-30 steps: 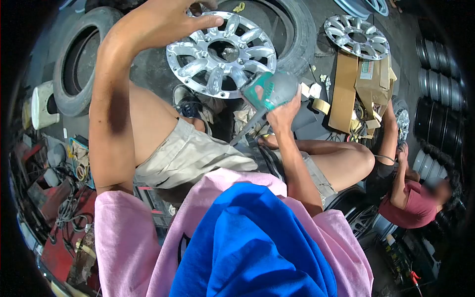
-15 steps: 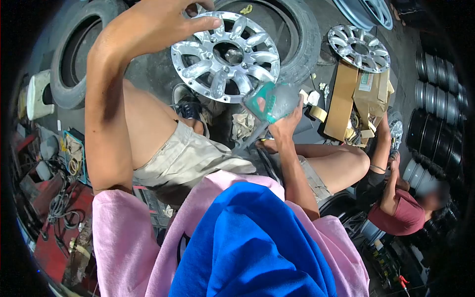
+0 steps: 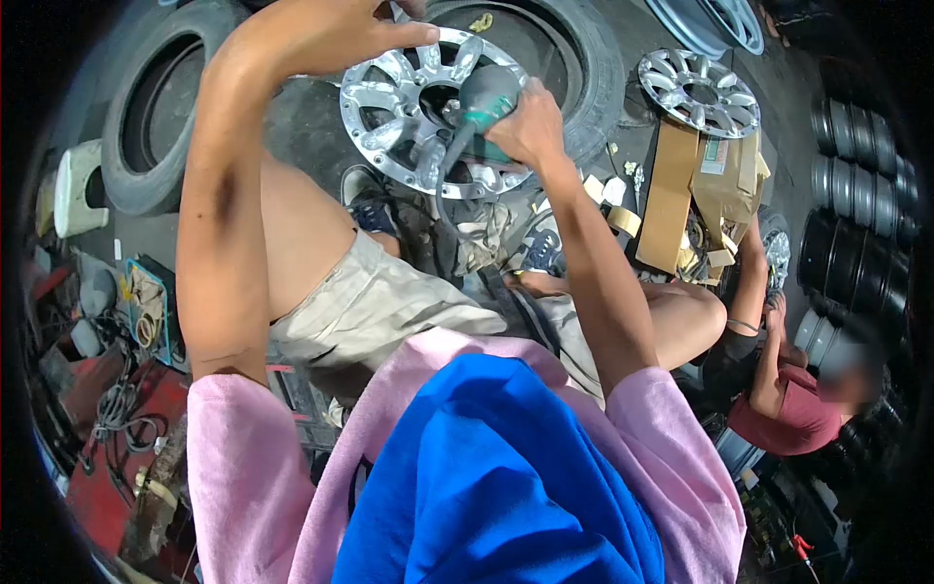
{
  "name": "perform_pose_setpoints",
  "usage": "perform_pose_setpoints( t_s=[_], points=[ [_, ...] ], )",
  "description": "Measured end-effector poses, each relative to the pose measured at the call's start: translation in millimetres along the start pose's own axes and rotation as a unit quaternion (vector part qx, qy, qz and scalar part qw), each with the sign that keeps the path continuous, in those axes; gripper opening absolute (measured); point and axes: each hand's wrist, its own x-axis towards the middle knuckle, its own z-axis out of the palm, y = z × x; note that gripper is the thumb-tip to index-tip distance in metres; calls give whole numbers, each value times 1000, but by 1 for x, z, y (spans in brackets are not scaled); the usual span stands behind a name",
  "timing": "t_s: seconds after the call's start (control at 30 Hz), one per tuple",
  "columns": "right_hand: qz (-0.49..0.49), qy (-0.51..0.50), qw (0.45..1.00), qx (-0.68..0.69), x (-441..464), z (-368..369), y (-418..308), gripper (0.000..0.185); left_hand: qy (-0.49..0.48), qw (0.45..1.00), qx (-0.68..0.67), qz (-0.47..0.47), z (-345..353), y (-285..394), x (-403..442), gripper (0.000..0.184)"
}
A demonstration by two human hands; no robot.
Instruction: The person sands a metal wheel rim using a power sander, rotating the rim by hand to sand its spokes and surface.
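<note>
Over the silver wheel (image 3: 391, 130) by the tyre (image 3: 600, 92), the right hand (image 3: 533, 125) is wrapped round a green-and-grey power tool (image 3: 489, 90), probably stiff and hefty so palm the body, while the left hand (image 3: 358, 35) has its thumb out at the rim, grip hidden, can't tell.

the wheel (image 3: 389, 133) in front of me is bare silvery metal, its spokes bright and glossy with patchy, uneven reflections. a second wheel (image 3: 741, 99) looks like the same shiny metal. the power tool (image 3: 488, 90) in my right hand (image 3: 532, 125) has a dull grey body with green, plastic-looking parts. the tire (image 3: 600, 88) beside it is matt, dusty-looking rubber. the box (image 3: 668, 195) is plain brown cardboard, flat and matt. the rag (image 3: 479, 240) is crumpled cloth. my pink shirt (image 3: 238, 438) is soft, matt fabric; my pale shorts (image 3: 389, 302) are creased cloth.
</note>
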Motion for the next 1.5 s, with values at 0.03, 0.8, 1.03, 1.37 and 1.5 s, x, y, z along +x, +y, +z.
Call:
perform_pose_setpoints(
  t_s=[0.03,0.8,1.03,1.37,1.5],
  points=[
    [1,-1,1000,-2,-10,-11,-5,65,-12,1000,1,-24,-3,3,-3,47],
    [205,229,921,238,-168,-18,4,70,-18,998,-29,60,37,-12,18,46],
    [134,256,938,190,-153,-9,4,63,-44,997,-39,56,39,-9,20,46],
    [-19,216,976,31,-151,-24,20,59,-11,998,66,9,18,9,7,51],
    [-19,217,975,39,-135,-19,1,65,-81,995,26,-42,14,21,16,60]
  ],
)
